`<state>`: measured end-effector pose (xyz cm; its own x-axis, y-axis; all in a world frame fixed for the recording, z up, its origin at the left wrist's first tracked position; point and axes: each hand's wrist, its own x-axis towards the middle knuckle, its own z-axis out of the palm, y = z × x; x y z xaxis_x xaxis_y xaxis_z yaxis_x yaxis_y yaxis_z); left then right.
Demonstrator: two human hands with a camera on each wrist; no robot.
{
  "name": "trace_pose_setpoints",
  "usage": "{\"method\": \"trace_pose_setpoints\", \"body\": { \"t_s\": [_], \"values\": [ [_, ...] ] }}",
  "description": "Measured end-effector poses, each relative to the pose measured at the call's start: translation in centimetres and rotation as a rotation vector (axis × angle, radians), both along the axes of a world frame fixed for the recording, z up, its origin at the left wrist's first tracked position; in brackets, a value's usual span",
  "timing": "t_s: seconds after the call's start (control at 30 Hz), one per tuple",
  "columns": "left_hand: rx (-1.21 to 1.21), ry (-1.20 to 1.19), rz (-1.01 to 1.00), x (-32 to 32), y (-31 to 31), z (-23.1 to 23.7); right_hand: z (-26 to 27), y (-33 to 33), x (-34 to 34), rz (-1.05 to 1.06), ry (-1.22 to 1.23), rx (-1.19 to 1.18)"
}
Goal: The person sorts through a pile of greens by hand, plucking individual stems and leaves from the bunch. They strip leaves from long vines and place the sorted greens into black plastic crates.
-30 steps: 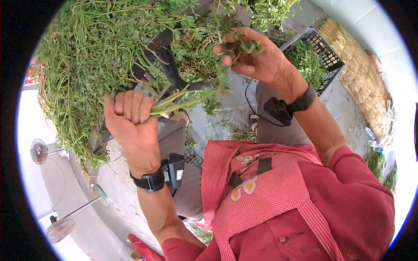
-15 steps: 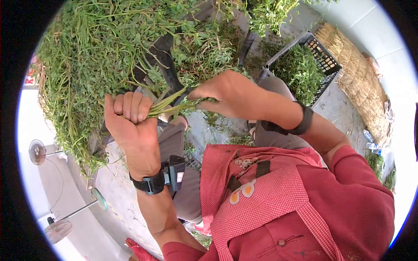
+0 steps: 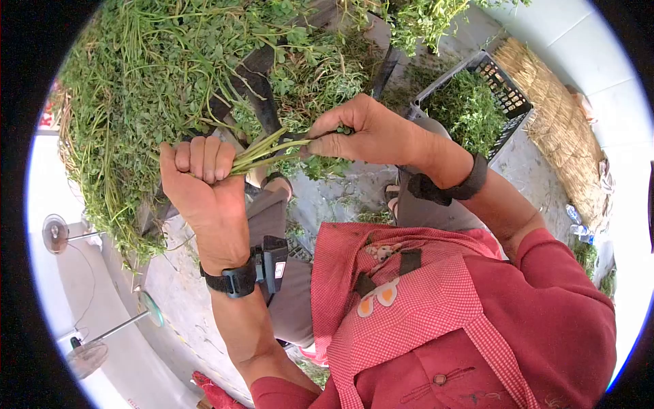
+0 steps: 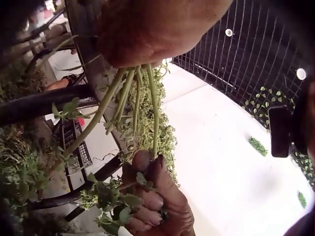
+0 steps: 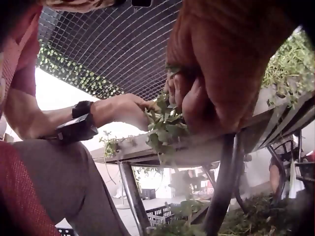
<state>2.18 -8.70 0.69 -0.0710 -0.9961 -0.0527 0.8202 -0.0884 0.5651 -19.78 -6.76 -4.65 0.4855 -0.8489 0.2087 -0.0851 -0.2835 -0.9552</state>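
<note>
My left hand grips a small bunch of green stems, whose cut-looking ends point toward the right. The right hand pinches one of these stems between thumb and forefinger, a short way from the left fist. In the left wrist view several stems run down from the left fist, one of them reaching the right fingertips. Leafy bits stick out among the curled fingers of the right hand. From the right wrist, leaves show just beside that hand.
A thick heap of leafy greens covers the table at left. Black table legs stand beneath its edge. A black crate holding greens stands at right, beside a straw roll. Leaf scraps litter the floor.
The right hand came down and left from above, carrying leaves, to the stems in the left hand. It now pinches one stem and has shifted slightly. The left hand has stayed nearly still.
</note>
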Motion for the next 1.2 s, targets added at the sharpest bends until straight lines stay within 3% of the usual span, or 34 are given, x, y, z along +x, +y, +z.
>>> {"method": "trace_pose_setpoints", "body": {
  "t_s": [0.2,0.27,0.3,0.37,0.43,0.5,0.6,0.63,0.67,0.7,0.77,0.83,0.9,0.97,1.03,1.07,1.13,1.2],
  "values": [
    [-0.023,-0.047,0.009,-0.9,0.3,0.0,-0.8,0.2,0.3,-0.025,-0.058,-0.063],
    [0.019,-0.078,0.004,-1.5,0.5,0.0,-0.9,-0.1,0.2,-0.194,0.18,-0.197],
    [0.029,-0.078,-0.004,-2.0,0.7,-0.1,-1.1,-0.5,0.6,-0.2,0.183,-0.187],
    [0.034,-0.088,-0.133,-3.5,1.4,-0.3,-2.3,-2.2,0.9,-0.38,0.473,-0.283],
    [0.024,-0.077,-0.172,-4.1,1.8,0.1,-5.3,-4.6,-1.1,-0.649,0.482,-0.043],
    [0.0,-0.055,-0.126,-3.1,1.5,0.3,-10.5,-6.9,-7.3,-0.905,0.691,-0.046],
    [0.004,0.053,-0.054,-0.9,0.4,-0.5,-11.9,-5.6,-18.7,-1.026,0.756,-0.007],
    [0.004,0.057,-0.046,-0.7,0.4,-0.5,-8.3,-3.9,-20.1,-0.901,0.723,0.475],
    [0.033,0.095,-0.024,-0.6,0.3,-0.4,-10.0,-2.9,-22.5,-0.96,0.727,0.286],
    [0.057,0.133,-0.006,-0.6,0.0,-0.3,-12.8,-3.5,-26.0,-0.957,1.249,0.021],
    [0.08,0.129,0.052,-1.3,-0.2,0.2,-10.7,-2.9,-25.8,-0.892,1.223,-0.194],
    [0.111,0.114,0.112,-1.2,-0.3,0.4,-6.7,-2.7,-20.5,-0.772,0.958,0.079],
    [0.098,0.198,0.095,-0.9,-0.6,-0.1,-3.4,-0.2,-12.7,-0.365,0.023,0.389],
    [0.114,0.208,0.099,-0.6,-0.6,-0.1,-2.3,2.8,-6.1,0.161,-0.255,0.452],
    [0.06,0.308,0.049,-0.3,-0.6,-0.4,-0.1,4.7,0.0,0.239,-0.283,0.73],
    [0.056,0.307,0.047,-0.2,-0.6,-0.7,-0.6,4.6,1.9,0.238,-0.284,0.726],
    [0.016,0.29,0.034,-0.2,-0.3,-0.6,-2.4,4.1,4.9,0.22,-0.802,0.804],
    [0.054,0.211,0.114,-0.8,0.0,-0.3,-3.0,2.5,5.8,0.199,-0.898,0.78]
  ]
}}
